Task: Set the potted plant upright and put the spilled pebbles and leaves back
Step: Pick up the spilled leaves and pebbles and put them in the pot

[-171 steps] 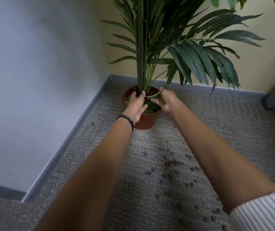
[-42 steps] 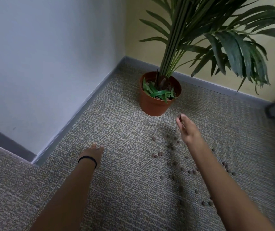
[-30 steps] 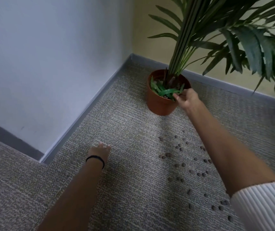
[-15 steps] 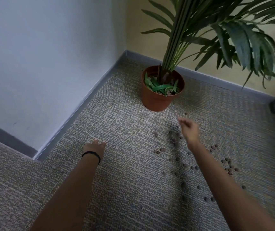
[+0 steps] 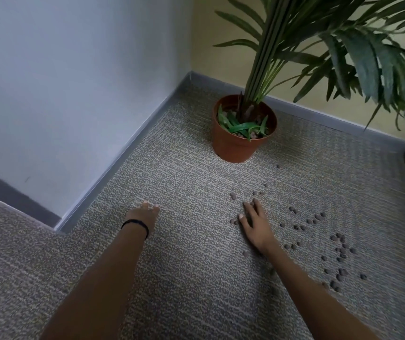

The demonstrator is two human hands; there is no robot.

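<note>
On the carpet [image 5: 184, 266] in the corner the plant [image 5: 262, 77] stands upright in its pot [image 5: 233, 148], loose leaves [image 5: 240, 126] already lying inside. That leaves the pebbles, I'd say. The left hand [image 5: 144, 214] props on the carpet, fingertips down, holding nothing. The right hand [image 5: 255, 222] lies flat with fingers spread among the nearest pebbles [image 5: 341, 251], most of which are scattered to its right. Next it needs to close on a few and carry them to the pot. A second ago that hand was at the pot's rim; now it is back down on the floor. The left has not moved.
</note>
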